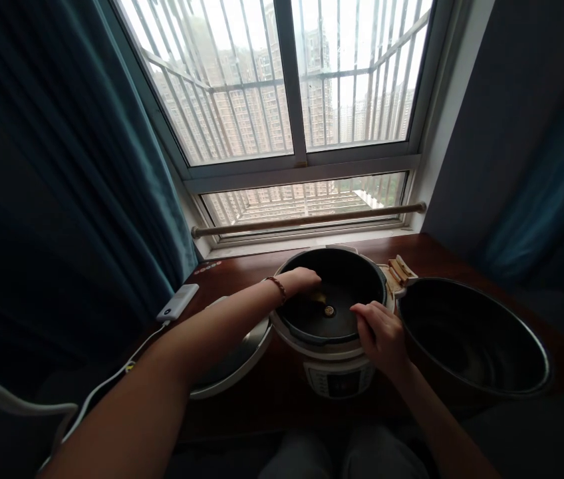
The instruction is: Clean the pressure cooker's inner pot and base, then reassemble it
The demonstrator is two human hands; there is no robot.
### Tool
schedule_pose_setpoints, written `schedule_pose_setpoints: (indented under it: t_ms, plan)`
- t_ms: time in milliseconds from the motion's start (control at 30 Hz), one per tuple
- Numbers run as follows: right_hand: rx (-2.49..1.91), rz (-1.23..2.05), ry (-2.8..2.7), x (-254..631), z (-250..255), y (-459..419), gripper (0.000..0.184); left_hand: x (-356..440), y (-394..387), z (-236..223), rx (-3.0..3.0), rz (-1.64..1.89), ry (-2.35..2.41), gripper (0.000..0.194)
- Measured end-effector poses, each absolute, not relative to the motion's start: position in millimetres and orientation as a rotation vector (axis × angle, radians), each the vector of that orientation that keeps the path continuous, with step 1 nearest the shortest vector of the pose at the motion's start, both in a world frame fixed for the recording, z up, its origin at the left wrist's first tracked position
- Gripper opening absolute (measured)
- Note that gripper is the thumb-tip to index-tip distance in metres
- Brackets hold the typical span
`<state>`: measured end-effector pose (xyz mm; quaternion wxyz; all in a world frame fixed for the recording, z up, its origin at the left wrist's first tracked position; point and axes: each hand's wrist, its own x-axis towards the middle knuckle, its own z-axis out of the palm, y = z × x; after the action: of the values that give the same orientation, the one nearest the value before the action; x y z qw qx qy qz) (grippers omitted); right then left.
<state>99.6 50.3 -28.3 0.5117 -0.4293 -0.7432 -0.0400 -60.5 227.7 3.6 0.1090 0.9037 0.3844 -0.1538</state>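
An electric pressure cooker (pixel 340 380) stands in front of me with its lid off. Its dark, round cooking well (pixel 352 279) faces up, and a small round metal piece (pixel 329 311) sits at the middle of the bottom. Inside the well, on the left side, is my left hand (pixel 304 280), its fingers curled. Under it shows a small yellowish thing (pixel 318 297), too dim to name. My right hand (pixel 382 328) is closed over the front right part of the cooker's rim, fingertips reaching inward.
To the right a large dark inner pot (pixel 476 336) lies tilted on the brown table (pixel 434 256). A round lid (pixel 232 372) lies at the left, partly behind my left forearm. Further left are a white power bank (pixel 178 303) and its cable (pixel 107 380). A barred window (pixel 296 159) stands behind.
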Motion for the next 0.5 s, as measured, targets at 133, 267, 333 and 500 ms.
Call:
schedule_pose_setpoints:
  t_ms: [133,267,333,500]
  plan:
    - [-1.032,-0.088,-1.782,100.0,-29.4,49.8,0.021,-54.0,235.9,-2.4,2.67,-0.349,1.152,0.015]
    - [-1.041,-0.077,-1.78,100.1,-30.1,49.9,0.021,-52.9,232.2,-4.4,2.648,-0.279,1.118,0.029]
    - [-1.043,-0.072,-1.778,99.8,-30.0,49.7,0.021,-56.9,229.5,-3.3,2.619,-0.286,1.087,0.027]
    - [-1.039,-0.07,-1.77,99.0,-30.0,49.3,0.02,-71.5,223.1,-1.7,2.493,-0.371,1.075,0.031]
